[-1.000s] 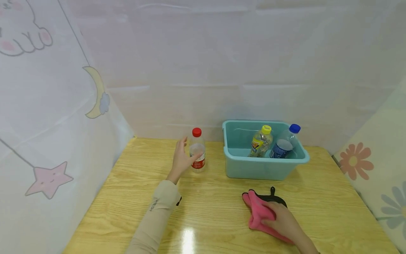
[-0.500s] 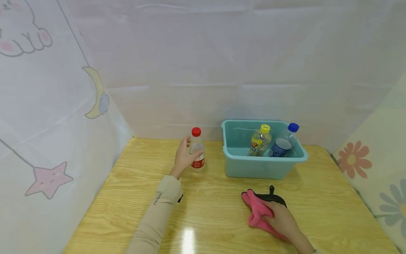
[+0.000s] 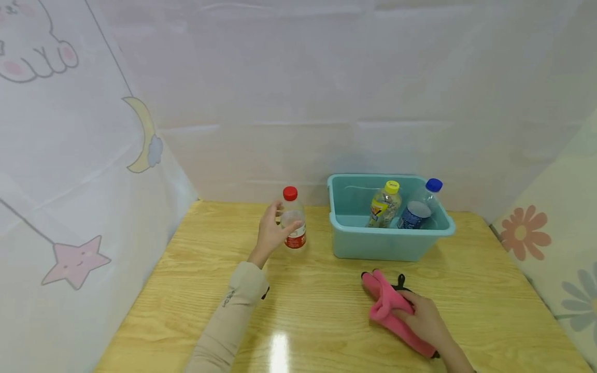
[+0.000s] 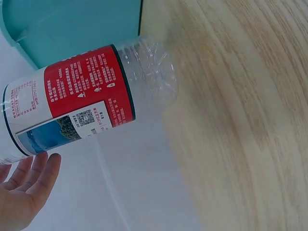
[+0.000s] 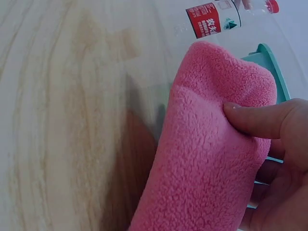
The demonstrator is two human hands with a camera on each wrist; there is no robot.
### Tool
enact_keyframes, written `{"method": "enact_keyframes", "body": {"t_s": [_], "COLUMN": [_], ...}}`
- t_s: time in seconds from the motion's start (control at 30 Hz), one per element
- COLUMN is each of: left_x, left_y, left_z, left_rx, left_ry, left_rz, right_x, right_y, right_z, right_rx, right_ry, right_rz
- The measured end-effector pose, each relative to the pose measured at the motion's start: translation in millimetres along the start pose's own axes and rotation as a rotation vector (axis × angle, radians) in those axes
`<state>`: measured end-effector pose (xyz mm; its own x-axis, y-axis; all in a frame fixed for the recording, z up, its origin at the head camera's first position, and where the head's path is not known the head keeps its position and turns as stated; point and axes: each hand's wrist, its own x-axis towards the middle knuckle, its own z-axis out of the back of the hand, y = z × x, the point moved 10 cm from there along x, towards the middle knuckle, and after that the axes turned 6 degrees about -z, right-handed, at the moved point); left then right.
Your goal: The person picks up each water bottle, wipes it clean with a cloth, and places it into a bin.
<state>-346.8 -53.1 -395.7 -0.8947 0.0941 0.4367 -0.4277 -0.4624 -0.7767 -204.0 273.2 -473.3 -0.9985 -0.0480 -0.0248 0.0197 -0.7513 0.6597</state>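
Note:
In the head view, my left hand (image 3: 271,231) grips a clear plastic water bottle (image 3: 296,239) with a red cap and a red-and-white label. The thumb lies across its near side, the fingers are around the far side, and the bottle leans slightly. The left wrist view shows the bottle's label (image 4: 86,84) and several fingers (image 4: 44,178) at its side. My right hand (image 3: 425,319) pinches a folded pink fleecy cloth (image 3: 392,313) with black edging and a black loop. Its thumb presses into the pink pile in the right wrist view; part of the fingers is hidden behind the cloth.
A light blue plastic bin (image 3: 378,246) stands at the back right of the wooden table (image 3: 322,331). Inside it lean a yellow-capped bottle (image 3: 385,206) and a blue-capped bottle (image 3: 420,208). Printed fabric (image 3: 298,103) hangs behind and at both sides.
My left hand has closed around the water bottle, whose base has swung slightly right. My right hand has bunched the cloth and drawn it up a little, covering most of its black side.

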Motion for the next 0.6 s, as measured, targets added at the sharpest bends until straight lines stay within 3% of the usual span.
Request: {"method": "enact_keyframes", "body": {"t_s": [0.33,0.6], "left_x": [-13.5,-28.7], "left_y": [-28.6,-49.3], "left_z": [-6.7,-13.3], "left_rx": [-0.015,-0.029], "left_ry": [0.085,0.141], "left_rz": [-0.02,-0.119], "right_x": [-1,-4], "right_y": [8,25], "right_z": [14,26], "right_rx": [0.104,0.209], "right_ry": [-0.059,-0.161], "right_rz": [-0.028,0.047]}}
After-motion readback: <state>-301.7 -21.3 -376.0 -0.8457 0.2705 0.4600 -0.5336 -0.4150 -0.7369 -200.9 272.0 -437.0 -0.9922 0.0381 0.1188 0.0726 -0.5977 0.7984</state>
